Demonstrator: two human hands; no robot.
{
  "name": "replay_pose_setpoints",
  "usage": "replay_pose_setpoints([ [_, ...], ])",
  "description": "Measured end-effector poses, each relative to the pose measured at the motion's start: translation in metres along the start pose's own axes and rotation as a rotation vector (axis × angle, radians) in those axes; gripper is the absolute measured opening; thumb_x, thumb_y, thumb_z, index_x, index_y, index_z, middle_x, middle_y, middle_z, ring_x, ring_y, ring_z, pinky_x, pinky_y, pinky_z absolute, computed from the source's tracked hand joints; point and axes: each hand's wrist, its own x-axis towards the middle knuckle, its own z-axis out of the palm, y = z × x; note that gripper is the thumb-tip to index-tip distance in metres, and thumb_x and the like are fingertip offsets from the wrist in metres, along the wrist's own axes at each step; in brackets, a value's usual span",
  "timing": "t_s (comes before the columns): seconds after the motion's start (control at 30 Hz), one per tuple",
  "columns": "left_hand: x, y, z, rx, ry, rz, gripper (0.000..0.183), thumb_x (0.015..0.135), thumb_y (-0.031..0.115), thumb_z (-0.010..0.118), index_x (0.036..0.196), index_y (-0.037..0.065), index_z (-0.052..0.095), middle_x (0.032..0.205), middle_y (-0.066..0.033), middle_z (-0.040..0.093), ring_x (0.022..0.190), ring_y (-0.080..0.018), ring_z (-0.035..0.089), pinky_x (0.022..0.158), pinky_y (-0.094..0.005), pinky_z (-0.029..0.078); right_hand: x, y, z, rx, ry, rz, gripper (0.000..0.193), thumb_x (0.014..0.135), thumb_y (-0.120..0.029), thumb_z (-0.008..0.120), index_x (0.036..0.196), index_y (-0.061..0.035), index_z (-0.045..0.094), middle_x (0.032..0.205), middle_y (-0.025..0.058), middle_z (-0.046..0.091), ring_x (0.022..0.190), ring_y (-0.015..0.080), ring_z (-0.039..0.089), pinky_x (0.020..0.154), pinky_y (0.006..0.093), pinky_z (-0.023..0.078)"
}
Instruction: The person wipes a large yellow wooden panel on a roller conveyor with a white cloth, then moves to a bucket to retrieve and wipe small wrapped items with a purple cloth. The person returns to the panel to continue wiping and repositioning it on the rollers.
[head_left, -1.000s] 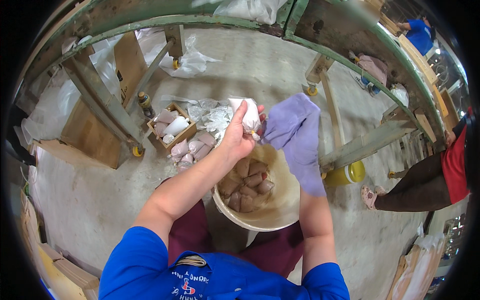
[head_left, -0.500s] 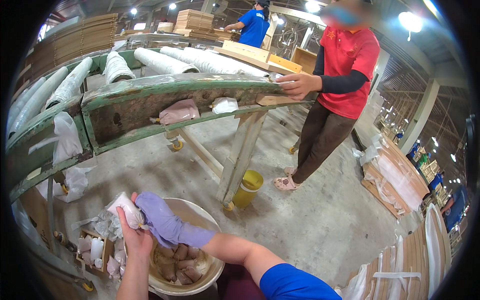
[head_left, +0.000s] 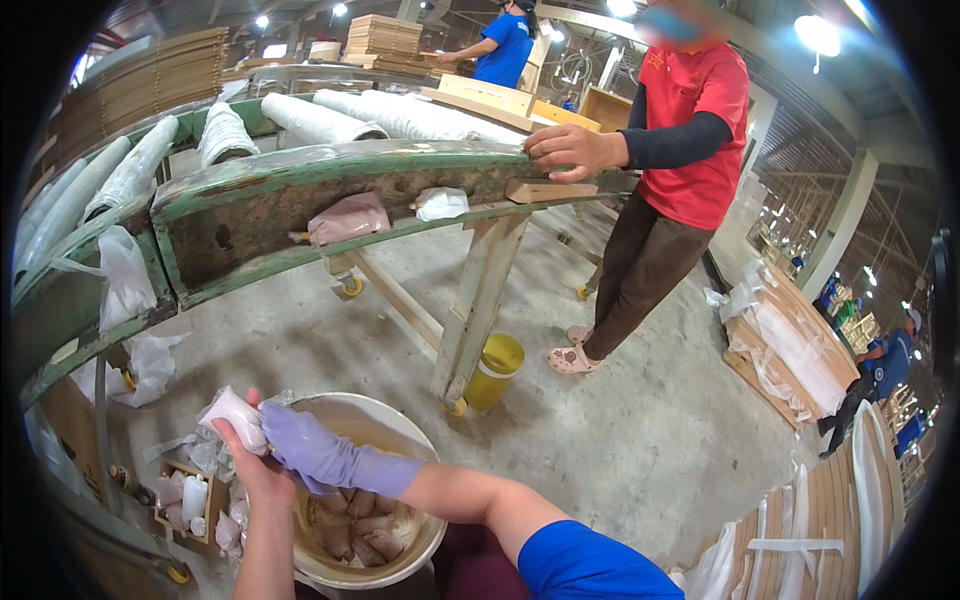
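My bare left hand (head_left: 257, 468) grips a small plastic bag (head_left: 236, 420) filled with something pale pink. In its purple rubber glove, my right hand (head_left: 308, 440) closes at the near right end of that bag; its fingertips are partly hidden. Both hands are over the left rim of a white bucket (head_left: 432, 545). Inside the bucket lie several brownish-pink filled bags (head_left: 365, 530).
Left of the bucket is a box (head_left: 207, 492) of small bags and a white bottle. A green roller conveyor (head_left: 240, 225) carries wrapped rollers; filled bags rest on its ledge. A person in red (head_left: 690, 130) leans a hand there. A yellow container (head_left: 495, 372) and stacked boards (head_left: 790, 530) stand rightward.
Both my hands have shifted slightly left and the bag has turned in them. The hand of the person in red has moved left along the conveyor's edge.
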Motion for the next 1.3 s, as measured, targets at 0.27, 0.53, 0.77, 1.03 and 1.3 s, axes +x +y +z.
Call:
replay_pose_setpoints([
  [0.27,0.013,-0.002,-0.014,-0.005,0.066,0.096,0.06,0.09,0.059,0.037,0.12,0.009,0.053,0.11,-0.0061,0.056,0.102,-0.0209,0.053,0.09,-0.0365,0.043,0.01,-0.013,-0.004,-0.355,-0.144,-0.207,0.016,0.088,-0.013,0.045,0.09,-0.0006,0.054,0.079,0.0192,0.056,0.072,0.0288,0.056,0.067,0.0357,0.046],
  [0.53,0.03,-0.002,-0.045,-0.027,0.146,0.056,0.059,0.089,0.059,0.041,0.117,0.009,0.055,0.1,-0.0062,0.058,0.095,-0.0197,0.056,0.086,-0.0356,0.046,0.004,0.014,-0.007,-0.783,-0.162,-0.353,0.016,0.083,-0.015,0.048,0.084,-0.0008,0.055,0.081,0.0194,0.059,0.074,0.0353,0.058,0.064,0.0406,0.046],
  [0.77,0.015,-0.012,-0.012,0.01,0.122,0.075,0.058,0.09,0.057,0.039,0.115,0.008,0.056,0.1,-0.0067,0.059,0.093,-0.0206,0.057,0.085,-0.0365,0.046,0.015,-0.032,-0.015,-0.582,-0.06,0.102,0.022,0.083,-0.014,0.048,0.093,0.0004,0.061,0.084,0.021,0.063,0.076,0.0349,0.062,0.065,0.0388,0.049],
  [1.03,-0.002,-0.015,0.012,0.09,0.1,0.047,0.06,0.091,0.056,0.04,0.11,0.002,0.059,0.087,-0.0045,0.06,0.081,-0.0154,0.056,0.08,-0.0326,0.047,-0.002,-0.026,-0.024,-1.363,-0.287,-0.366,0.012,0.074,-0.013,0.055,0.074,-0.0039,0.062,0.069,0.0146,0.061,0.062,0.0291,0.063,0.052,0.0401,0.05],
  [1.3,0.023,0.024,-0.027,-0.07,0.086,0.103,0.052,0.093,0.055,0.033,0.122,0.014,0.047,0.114,-0.0024,0.059,0.094,-0.0176,0.055,0.074,-0.0316,0.046,0.007,0.001,-0.024,-1.442,-0.293,-0.384,0.014,0.079,-0.018,0.055,0.084,-0.0053,0.059,0.074,0.0105,0.058,0.064,0.0254,0.059,0.049,0.0353,0.049],
])
